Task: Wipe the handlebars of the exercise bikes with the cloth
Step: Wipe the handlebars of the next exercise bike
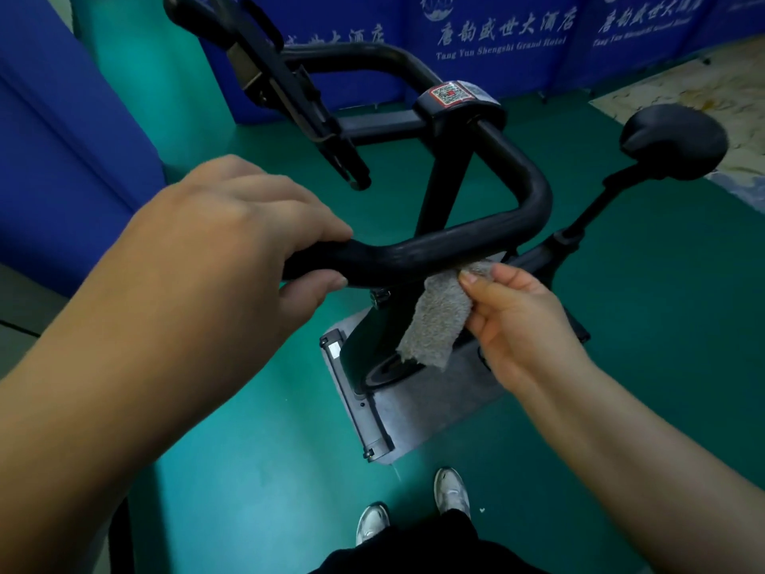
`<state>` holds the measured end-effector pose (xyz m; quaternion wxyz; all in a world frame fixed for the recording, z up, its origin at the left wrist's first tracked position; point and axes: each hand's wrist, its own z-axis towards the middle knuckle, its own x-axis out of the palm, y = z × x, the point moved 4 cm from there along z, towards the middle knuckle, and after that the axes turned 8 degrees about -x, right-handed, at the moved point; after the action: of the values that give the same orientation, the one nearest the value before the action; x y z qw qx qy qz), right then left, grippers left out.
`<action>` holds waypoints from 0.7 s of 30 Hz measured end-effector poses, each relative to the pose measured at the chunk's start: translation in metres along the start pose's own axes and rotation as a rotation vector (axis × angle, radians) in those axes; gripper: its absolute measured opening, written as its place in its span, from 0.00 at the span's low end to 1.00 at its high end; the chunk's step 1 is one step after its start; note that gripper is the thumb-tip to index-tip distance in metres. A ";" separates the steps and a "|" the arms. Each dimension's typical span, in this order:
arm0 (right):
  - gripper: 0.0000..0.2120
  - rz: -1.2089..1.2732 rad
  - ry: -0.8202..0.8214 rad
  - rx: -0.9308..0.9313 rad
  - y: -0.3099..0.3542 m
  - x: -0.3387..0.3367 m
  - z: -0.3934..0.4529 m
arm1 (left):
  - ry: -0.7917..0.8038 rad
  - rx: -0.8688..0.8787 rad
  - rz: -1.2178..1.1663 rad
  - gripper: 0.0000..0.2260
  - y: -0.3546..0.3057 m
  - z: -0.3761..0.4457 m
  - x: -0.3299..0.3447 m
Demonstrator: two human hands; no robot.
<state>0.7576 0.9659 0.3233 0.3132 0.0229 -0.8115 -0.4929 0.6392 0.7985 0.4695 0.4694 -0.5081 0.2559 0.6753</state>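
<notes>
Left hand: the bare left hand is wrapped round the near end of the black curved foam-covered handlebar, fingers over the top and thumb underneath, closed tight on the bar.
Right hand: the bare right hand pinches a grey terry cloth between thumb and fingertips; the other fingers are curled in behind it.
Cloth: its top edge touches the underside of the handlebar, just right of the left hand; the rest hangs down loose, clear of the bar.
Handlebar: one loop that bends from the left hand out to the right and back up to a black centre clamp bearing a red-and-white sticker.
Bike: black round padded saddle at the right on a slanted post; grey flat base plate on the green floor beneath the hands.
Surroundings: blue printed banner along the back wall; white trainers of the person at the bottom edge.
</notes>
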 end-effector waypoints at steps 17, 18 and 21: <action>0.11 -0.259 -0.047 -0.304 0.027 -0.085 -0.037 | -0.056 0.329 -0.235 0.09 -0.085 0.014 0.032; 0.12 -0.272 -0.065 -0.315 0.027 -0.094 -0.043 | -0.036 0.367 -0.260 0.09 -0.093 0.015 0.039; 0.15 -0.333 -0.148 -0.376 0.031 -0.123 -0.065 | 0.064 0.453 -0.309 0.09 -0.117 0.016 0.068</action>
<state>0.8991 0.9732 0.3099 0.1663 0.0615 -0.7113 -0.6802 0.7341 0.8870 0.4276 0.6601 -0.4443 0.3347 0.5048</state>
